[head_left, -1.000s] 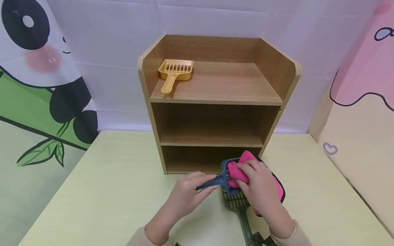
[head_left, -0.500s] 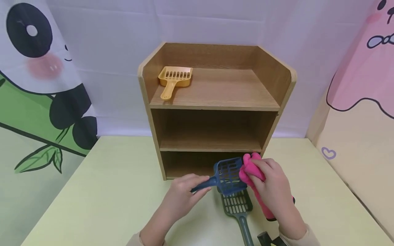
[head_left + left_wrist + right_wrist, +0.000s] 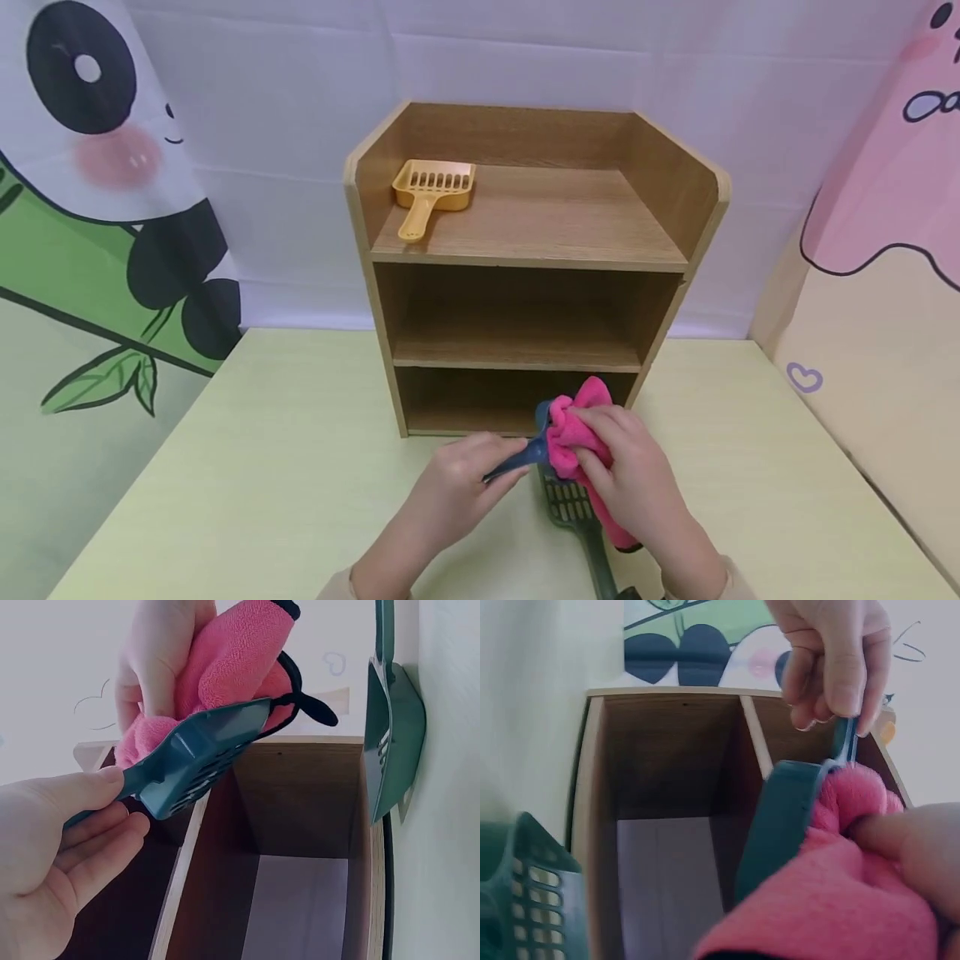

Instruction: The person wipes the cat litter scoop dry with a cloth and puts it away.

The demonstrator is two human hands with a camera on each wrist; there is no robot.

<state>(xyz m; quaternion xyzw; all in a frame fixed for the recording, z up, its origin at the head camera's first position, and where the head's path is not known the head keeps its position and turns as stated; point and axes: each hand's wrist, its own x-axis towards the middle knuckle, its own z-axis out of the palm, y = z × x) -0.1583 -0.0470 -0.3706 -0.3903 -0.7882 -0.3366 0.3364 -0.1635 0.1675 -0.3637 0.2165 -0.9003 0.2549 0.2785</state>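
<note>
My left hand (image 3: 467, 483) grips a blue slotted litter scoop (image 3: 187, 761) by its handle, thumb on top and fingers beneath. The scoop is held up off the table, its bowl turned toward the right. Bunched in my right hand (image 3: 633, 475) is a pink cloth (image 3: 573, 437) with black edging, pressed into the scoop's bowl and covering most of it in the head view. From the right wrist, the cloth (image 3: 840, 877) hangs down beside the scoop's wall (image 3: 776, 817). Below both hands a dark green slotted scoop (image 3: 588, 533) lies on the table.
A wooden shelf unit (image 3: 525, 260) with three levels stands just beyond my hands. On its top level, at the left, rests a yellow slotted scoop (image 3: 435, 187). The pale table (image 3: 262, 467) reaches back to a printed cloth backdrop (image 3: 300, 167).
Half a second ago the pink cloth was at the bowl's right edge, with the slots showing; now it is back over the bowl. The left hand keeps its grip, and the scoop has turned slightly.
</note>
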